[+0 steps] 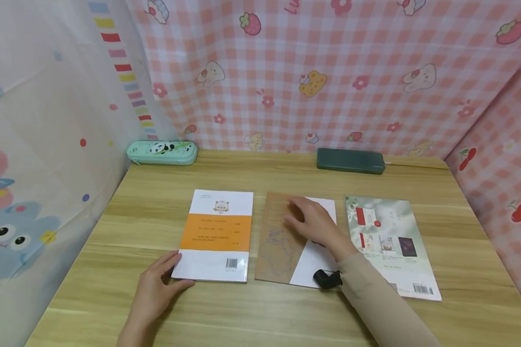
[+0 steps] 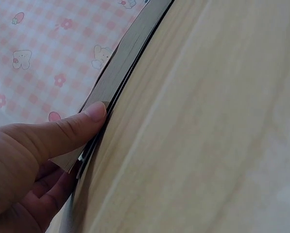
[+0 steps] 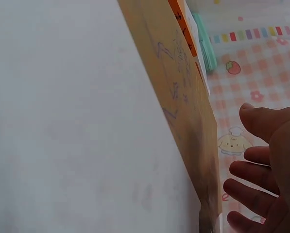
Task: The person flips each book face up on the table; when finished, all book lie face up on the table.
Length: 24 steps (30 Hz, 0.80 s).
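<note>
A white book with an orange band (image 1: pixel 217 232) lies flat on the left of the table. My left hand (image 1: pixel 156 284) holds its lower left corner, fingers at the left side and thumb (image 2: pixel 84 127) against the page edges (image 2: pixel 123 63). In the middle lies a brown-and-white book (image 1: pixel 278 241) with a faint outline drawing. Over its upper part hovers my right hand (image 1: pixel 314 221), partly covering it. In the right wrist view the fingers (image 3: pixel 254 174) are spread and loosely bent, with nothing between them. A pale green book (image 1: pixel 395 241) lies to the right, partly behind the right sleeve.
At the back left stands a mint pencil case (image 1: pixel 162 153) with pandas. A dark green case (image 1: pixel 350 161) lies at the back right, beside a thin yellowish stick (image 1: pixel 417 165). Patterned curtains (image 1: pixel 286 111) close off the back and both sides of the wooden table (image 1: pixel 113 241).
</note>
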Tool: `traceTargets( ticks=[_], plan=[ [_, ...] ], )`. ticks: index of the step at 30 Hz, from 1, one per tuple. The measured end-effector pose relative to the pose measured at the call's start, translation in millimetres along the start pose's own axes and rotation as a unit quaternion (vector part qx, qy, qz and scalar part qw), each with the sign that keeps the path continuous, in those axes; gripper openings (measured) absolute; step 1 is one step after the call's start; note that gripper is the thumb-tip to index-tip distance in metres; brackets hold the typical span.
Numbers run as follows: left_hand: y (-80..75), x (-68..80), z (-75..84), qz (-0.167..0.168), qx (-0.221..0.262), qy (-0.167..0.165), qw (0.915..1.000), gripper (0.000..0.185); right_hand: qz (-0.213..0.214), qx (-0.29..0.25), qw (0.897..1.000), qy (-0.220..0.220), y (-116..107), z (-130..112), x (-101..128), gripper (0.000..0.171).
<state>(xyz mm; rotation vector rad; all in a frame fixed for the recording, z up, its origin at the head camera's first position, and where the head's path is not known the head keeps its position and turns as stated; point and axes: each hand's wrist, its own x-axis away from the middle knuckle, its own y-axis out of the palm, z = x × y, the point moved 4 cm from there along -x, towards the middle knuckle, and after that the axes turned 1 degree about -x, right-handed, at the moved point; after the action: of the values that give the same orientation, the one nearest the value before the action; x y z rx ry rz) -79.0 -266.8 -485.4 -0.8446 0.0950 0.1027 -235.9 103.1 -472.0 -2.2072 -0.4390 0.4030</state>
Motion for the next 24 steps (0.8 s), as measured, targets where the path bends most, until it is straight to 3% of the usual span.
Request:
traceTargets(
  ticks=[24],
  plan=[
    [-0.1, 1.2, 1.9, -0.017, 0.021, -0.023, 0.9994, 0.074, -0.03, -0.011, 0.999, -0.037, 27.3, -20.9, -42.5, 0.059]
  ],
)
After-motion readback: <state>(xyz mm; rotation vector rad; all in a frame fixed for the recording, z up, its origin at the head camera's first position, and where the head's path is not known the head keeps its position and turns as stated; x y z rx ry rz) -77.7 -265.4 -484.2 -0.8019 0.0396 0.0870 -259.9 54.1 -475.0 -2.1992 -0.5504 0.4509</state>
